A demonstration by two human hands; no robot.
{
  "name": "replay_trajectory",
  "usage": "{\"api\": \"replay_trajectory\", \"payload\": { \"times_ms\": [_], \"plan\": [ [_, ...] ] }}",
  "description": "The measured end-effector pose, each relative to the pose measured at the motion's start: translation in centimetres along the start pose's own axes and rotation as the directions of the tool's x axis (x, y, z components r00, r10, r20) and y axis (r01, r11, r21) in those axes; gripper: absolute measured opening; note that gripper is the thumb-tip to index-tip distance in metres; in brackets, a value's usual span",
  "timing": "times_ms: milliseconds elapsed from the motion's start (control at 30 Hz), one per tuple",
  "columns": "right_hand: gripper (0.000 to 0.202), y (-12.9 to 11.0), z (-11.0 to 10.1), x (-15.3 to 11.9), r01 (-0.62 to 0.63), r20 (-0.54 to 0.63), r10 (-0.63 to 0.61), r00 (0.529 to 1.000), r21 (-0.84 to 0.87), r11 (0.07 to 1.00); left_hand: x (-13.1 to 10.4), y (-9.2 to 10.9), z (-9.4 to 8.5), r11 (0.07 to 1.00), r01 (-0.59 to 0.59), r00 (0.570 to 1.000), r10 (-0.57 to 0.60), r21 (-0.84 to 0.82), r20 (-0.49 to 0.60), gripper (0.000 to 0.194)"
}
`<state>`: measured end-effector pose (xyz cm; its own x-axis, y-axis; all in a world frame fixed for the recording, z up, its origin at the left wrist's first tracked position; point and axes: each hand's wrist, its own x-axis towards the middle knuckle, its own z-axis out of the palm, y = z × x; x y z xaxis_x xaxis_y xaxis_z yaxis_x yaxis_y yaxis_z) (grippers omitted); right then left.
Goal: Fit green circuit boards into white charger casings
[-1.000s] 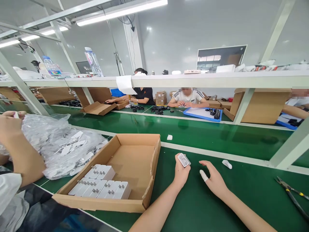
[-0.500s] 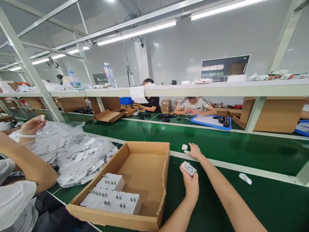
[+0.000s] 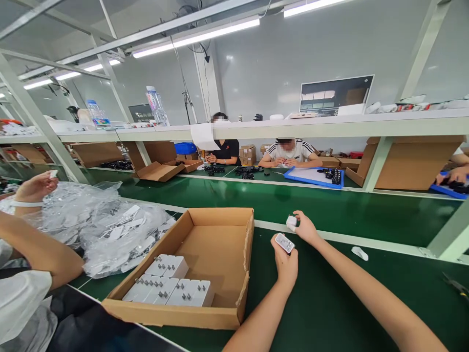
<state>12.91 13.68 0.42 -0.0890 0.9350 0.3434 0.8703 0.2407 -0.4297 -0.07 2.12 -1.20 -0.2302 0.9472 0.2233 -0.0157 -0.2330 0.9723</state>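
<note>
Head view: your left hand (image 3: pixel 286 264) grips 1 white casing (image 3: pixel 285 242) right of 1 carton (image 3: pixel 220 244), open end up, presumably to show its inside. Your right hand (image 3: pixel 308 230) pinches 1 small white part (image 3: pixel 291 223) just beyond. Carton holds white blocks (image 3: pixel 166 283), prongs up, packed together; roughly 8, overlap blurs it.

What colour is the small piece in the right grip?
The small piece is white; it shows best in the head view.
</note>
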Motion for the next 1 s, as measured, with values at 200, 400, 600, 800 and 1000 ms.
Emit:
{"api": "replay_trajectory", "payload": {
  "times_ms": [200,400,600,800,1000],
  "plan": [
    [0.063,4.4,-5.4,-10.1,0.436,0.070,-0.432,0.899,-0.240,0.867,0.0,0.6,0.0,0.999,-0.046,0.999,0.046,0.020,-0.001,0.058],
    [0.079,6.2,-8.0,-16.5,0.607,0.239,-0.559,0.794,-0.340,0.718,0.3,-0.2,0.4,0.992,-0.118,0.991,0.115,0.042,0.062,0.064],
    [0.072,4.4,-10.4,-15.9,0.328,0.296,-0.279,0.913,-0.129,0.936,0.2,-0.3,0.3,0.976,-0.195,0.973,0.181,0.096,0.145,0.051],
    [0.036,3.8,-9.9,-14.8,0.168,0.250,-0.135,0.959,-0.117,0.979,-0.2,0.5,-0.2,0.962,-0.205,0.965,0.169,0.180,0.198,0.025],
    [0.034,2.0,-10.3,-15.4,0.100,0.193,-0.089,0.977,-0.045,0.994,-0.1,0.5,-0.1,0.970,-0.184,0.953,0.135,0.160,0.272,0.025]
  ]
}}
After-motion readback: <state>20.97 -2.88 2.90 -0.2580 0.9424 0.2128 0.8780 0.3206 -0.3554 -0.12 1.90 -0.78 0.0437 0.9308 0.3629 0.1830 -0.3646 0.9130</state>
